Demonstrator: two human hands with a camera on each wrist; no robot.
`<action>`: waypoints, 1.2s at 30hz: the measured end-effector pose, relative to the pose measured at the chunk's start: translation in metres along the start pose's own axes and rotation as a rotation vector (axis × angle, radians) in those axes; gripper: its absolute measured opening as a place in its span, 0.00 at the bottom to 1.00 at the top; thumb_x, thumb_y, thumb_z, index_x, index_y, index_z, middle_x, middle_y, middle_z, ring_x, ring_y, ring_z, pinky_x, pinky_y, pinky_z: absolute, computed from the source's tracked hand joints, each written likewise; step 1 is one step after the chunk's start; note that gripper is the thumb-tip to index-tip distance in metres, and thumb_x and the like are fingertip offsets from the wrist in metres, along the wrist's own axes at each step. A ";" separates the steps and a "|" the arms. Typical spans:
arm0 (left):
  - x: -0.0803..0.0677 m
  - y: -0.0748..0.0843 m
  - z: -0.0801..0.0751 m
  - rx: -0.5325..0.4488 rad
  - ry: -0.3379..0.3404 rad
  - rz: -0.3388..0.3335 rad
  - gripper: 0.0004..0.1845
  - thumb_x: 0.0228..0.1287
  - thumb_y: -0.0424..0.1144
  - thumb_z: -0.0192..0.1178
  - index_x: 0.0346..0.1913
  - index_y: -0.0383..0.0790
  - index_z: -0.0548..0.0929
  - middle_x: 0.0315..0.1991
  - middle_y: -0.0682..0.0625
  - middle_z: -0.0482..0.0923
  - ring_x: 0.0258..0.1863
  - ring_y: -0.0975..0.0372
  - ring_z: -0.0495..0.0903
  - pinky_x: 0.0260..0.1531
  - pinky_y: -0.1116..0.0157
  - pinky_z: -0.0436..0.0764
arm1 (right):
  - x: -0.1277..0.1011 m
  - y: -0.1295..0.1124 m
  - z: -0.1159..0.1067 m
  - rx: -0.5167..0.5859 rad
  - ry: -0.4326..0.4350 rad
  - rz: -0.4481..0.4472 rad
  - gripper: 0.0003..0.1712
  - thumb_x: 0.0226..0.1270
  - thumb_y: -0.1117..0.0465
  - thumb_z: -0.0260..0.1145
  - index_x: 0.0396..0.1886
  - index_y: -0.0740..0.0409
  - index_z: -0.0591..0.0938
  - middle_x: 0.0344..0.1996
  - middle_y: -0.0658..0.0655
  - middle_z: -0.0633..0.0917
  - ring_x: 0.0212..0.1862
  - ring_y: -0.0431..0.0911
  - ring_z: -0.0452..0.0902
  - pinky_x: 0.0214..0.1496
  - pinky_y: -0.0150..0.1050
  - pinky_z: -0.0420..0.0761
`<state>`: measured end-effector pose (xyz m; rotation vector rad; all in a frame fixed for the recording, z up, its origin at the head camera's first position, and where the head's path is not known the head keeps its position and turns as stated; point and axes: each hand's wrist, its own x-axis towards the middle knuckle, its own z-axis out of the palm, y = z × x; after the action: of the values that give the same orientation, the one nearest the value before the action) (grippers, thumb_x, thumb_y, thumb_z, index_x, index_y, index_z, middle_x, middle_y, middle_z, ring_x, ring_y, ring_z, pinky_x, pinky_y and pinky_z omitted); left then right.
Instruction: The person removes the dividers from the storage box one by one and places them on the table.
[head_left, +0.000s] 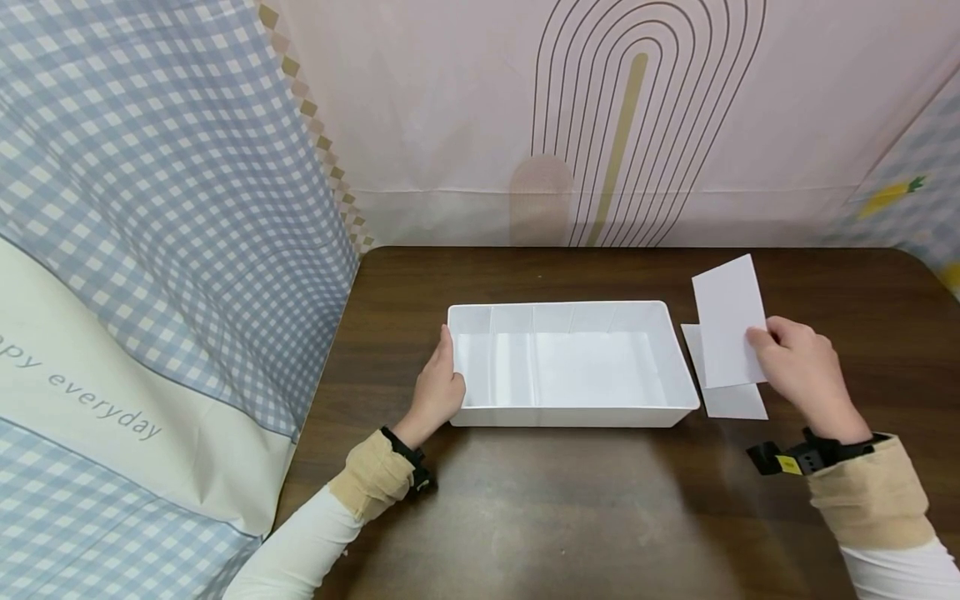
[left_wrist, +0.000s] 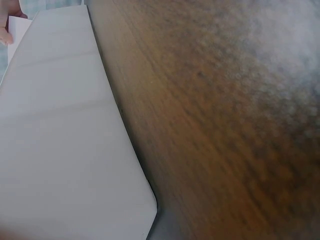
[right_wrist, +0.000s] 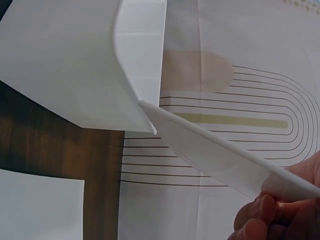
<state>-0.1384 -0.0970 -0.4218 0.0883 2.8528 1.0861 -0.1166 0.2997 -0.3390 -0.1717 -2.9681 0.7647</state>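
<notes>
A long white tray (head_left: 570, 417) stands on the table, with upright lines across its left part. At its left end my left hand (head_left: 437, 387) holds the end wall, fingers along the outside and thumb at the near corner; in the left wrist view the tray's long side wall (left_wrist: 70, 140) fills the left. To the right of the tray, my right hand (head_left: 802, 367) pinches a thin white rectangular panel (head_left: 727, 321) by its lower right edge, raised and tilted. Partly beneath it lies a second white panel (head_left: 738, 402) on the table.
The dark wooden table (head_left: 555, 508) meets a pale patterned cloth (head_left: 435, 125) at the back. Blue checked cloth (head_left: 187, 167) hangs along its left edge. Black straps with devices (head_left: 806, 457) sit on both wrists.
</notes>
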 end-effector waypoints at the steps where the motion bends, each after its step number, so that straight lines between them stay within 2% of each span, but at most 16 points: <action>1: 0.000 0.000 0.000 0.001 -0.001 -0.001 0.38 0.55 0.26 0.39 0.69 0.37 0.38 0.69 0.42 0.45 0.12 0.61 0.53 0.18 0.66 0.59 | 0.000 0.001 0.000 0.002 -0.004 0.004 0.20 0.66 0.55 0.42 0.21 0.65 0.69 0.16 0.58 0.69 0.22 0.50 0.63 0.21 0.37 0.59; 7: 0.001 -0.001 0.001 0.000 0.003 0.003 0.38 0.55 0.26 0.39 0.69 0.37 0.38 0.69 0.42 0.46 0.12 0.61 0.54 0.20 0.66 0.60 | 0.001 0.006 0.001 0.001 -0.023 0.018 0.21 0.66 0.54 0.42 0.25 0.67 0.71 0.19 0.61 0.72 0.24 0.51 0.65 0.21 0.36 0.60; 14: 0.000 0.000 0.001 -0.010 0.002 0.000 0.38 0.56 0.26 0.39 0.69 0.38 0.37 0.69 0.42 0.46 0.10 0.63 0.50 0.16 0.67 0.58 | 0.003 0.013 0.001 -0.005 -0.033 0.028 0.22 0.67 0.54 0.41 0.28 0.68 0.71 0.20 0.62 0.72 0.24 0.51 0.65 0.21 0.36 0.59; 25: 0.000 0.000 0.000 -0.012 -0.001 -0.014 0.37 0.56 0.26 0.39 0.69 0.37 0.38 0.69 0.42 0.45 0.10 0.63 0.50 0.15 0.67 0.57 | 0.006 0.026 0.005 0.007 -0.053 0.063 0.26 0.68 0.53 0.39 0.43 0.75 0.70 0.36 0.75 0.75 0.29 0.56 0.70 0.22 0.36 0.63; 36: 0.000 0.000 0.000 -0.021 -0.005 -0.015 0.38 0.56 0.26 0.39 0.69 0.39 0.37 0.69 0.42 0.45 0.11 0.62 0.51 0.17 0.66 0.57 | 0.007 0.037 0.005 0.006 -0.068 0.077 0.26 0.68 0.53 0.38 0.43 0.74 0.70 0.37 0.75 0.74 0.30 0.57 0.69 0.22 0.36 0.62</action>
<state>-0.1384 -0.0968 -0.4216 0.0688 2.8323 1.1106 -0.1205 0.3308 -0.3610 -0.2662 -3.0384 0.8040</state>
